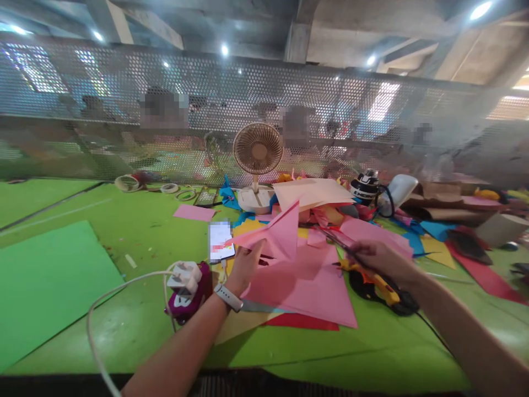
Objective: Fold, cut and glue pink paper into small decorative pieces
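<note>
My left hand (247,267), with a watch on its wrist, pinches a folded piece of pink paper (281,231) raised above the table, its pointed corner standing up. My right hand (374,258) is closed round a pair of scissors (339,241); the dark blades point left towards the paper, apart from it. Below the left hand lies a large pink sheet (306,292) over red and tan paper. Just under my right hand rests a yellow glue gun (386,289) on a black round base, its cord trailing to the right.
A phone (221,241) and a purple power strip (188,300) with a white plug and cable lie left of the sheets. A small fan (258,149) stands behind, before a perforated metal screen (198,116). Green card (53,292) covers the left; paper scraps and a bottle (399,193) crowd the right.
</note>
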### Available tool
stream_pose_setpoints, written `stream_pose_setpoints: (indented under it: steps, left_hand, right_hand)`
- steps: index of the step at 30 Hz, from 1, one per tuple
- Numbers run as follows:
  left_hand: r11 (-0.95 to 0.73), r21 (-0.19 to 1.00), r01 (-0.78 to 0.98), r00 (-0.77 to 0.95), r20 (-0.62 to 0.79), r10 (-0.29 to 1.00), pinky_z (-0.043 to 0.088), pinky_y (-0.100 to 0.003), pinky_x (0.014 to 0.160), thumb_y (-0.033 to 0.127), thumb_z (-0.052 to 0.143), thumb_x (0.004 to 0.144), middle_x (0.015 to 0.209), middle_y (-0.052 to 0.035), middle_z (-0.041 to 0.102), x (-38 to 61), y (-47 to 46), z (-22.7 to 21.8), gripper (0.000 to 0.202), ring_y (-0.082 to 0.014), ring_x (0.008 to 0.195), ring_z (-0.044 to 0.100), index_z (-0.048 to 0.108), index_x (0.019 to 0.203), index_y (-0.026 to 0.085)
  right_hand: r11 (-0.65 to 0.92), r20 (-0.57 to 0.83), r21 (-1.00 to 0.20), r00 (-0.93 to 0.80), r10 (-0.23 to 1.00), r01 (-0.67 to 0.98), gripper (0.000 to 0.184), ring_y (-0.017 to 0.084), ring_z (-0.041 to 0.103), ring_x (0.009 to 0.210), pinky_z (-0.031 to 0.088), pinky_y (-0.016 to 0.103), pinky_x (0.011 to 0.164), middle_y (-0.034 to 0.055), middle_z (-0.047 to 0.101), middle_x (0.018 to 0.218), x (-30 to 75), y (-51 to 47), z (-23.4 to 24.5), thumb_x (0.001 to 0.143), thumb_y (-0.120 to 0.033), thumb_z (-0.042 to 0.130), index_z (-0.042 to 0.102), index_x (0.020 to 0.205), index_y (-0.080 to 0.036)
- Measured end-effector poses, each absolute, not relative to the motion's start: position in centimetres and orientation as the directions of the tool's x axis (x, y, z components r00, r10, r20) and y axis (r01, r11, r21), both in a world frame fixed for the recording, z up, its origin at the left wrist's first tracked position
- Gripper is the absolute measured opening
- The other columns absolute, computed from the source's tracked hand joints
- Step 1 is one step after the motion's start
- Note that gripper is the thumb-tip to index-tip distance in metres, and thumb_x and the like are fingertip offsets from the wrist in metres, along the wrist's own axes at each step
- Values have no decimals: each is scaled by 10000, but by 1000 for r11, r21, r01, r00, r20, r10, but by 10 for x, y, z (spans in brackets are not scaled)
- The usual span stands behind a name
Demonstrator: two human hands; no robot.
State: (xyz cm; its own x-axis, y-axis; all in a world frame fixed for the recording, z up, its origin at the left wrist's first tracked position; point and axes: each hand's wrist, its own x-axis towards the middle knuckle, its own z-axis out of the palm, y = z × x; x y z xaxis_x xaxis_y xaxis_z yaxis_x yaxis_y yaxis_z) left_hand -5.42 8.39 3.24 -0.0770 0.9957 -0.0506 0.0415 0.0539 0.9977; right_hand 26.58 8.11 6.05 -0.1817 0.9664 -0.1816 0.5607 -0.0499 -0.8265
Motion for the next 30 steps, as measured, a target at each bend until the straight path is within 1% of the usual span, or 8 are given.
stream_pose_setpoints:
  steps: [2, 4, 6, 10, 13, 18, 24, 30]
  left_hand:
    - [11, 999, 30, -68, -9, 998, 508, -261, 602, 380, 557, 727, 603, -8, 642, -59, 85, 31, 235, -190, 632, 660, 661, 759, 171]
    - [-24, 1000, 4, -45, 25, 999, 511, -270, 617, 373, 563, 723, 594, 1, 629, -63, 87, 30, 234, -195, 635, 663, 654, 790, 167]
    - [-24, 999, -39, -60, 22, 998, 509, -280, 618, 399, 555, 731, 579, 1, 615, -64, 88, 32, 263, -204, 626, 665, 640, 782, 156]
    - [3, 993, -115, -163, -22, 986, 485, -273, 571, 441, 557, 727, 553, 14, 573, -63, 87, 44, 293, -210, 580, 660, 599, 716, 151]
    - [-9, 995, -98, -195, -11, 981, 449, -245, 540, 424, 573, 714, 515, 35, 508, -61, 83, 51, 275, -203, 565, 655, 562, 642, 159]
    - [0, 993, -121, -142, -17, 990, 412, -221, 545, 447, 554, 740, 443, 63, 355, -58, 83, 43, 347, -211, 604, 663, 446, 538, 187]
    - [41, 995, -94, -122, -52, 991, 415, -222, 564, 453, 560, 732, 479, 46, 436, -56, 84, 37, 337, -222, 673, 669, 452, 558, 186]
    - [31, 993, -111, -132, -46, 990, 444, -242, 602, 455, 553, 739, 468, 52, 415, -54, 83, 39, 329, -203, 631, 654, 482, 566, 183]
  right_hand:
    - [-104, -251, -876, -262, 932, 471, 417, 57, 435, 367, 305, 191, 347, 49, 661, 713, 233, 59, 52, 721, -550, 573, 545, 854, -156]
    - [-142, -297, -897, -332, 895, 418, 416, 48, 428, 354, 323, 175, 348, 14, 628, 623, 207, 47, 45, 720, -562, 577, 514, 796, -158]
    - [-172, -329, -905, -382, 864, 390, 411, 47, 447, 344, 334, 169, 348, -1, 619, 612, 192, 44, 41, 747, -572, 543, 474, 773, -167]
    - [-152, -329, -908, -440, 836, 391, 401, 46, 467, 340, 312, 157, 342, -10, 613, 614, 183, 49, 39, 776, -564, 516, 453, 772, -169]
    - [-173, -345, -910, -459, 819, 376, 407, 45, 458, 336, 316, 166, 350, -12, 607, 615, 178, 52, 40, 778, -569, 509, 446, 758, -168]
    - [-182, -314, -938, -496, 810, 296, 397, 40, 449, 337, 268, 166, 360, -22, 586, 579, 173, 51, 35, 796, -551, 497, 449, 742, -161]
    - [-213, -324, -939, -479, 816, 272, 409, 44, 439, 330, 290, 170, 352, -15, 595, 583, 177, 52, 32, 782, -568, 505, 449, 734, -167]
    - [-237, -342, -933, -457, 821, 272, 421, 48, 432, 321, 311, 173, 339, -19, 588, 564, 176, 52, 34, 753, -583, 529, 447, 729, -170]
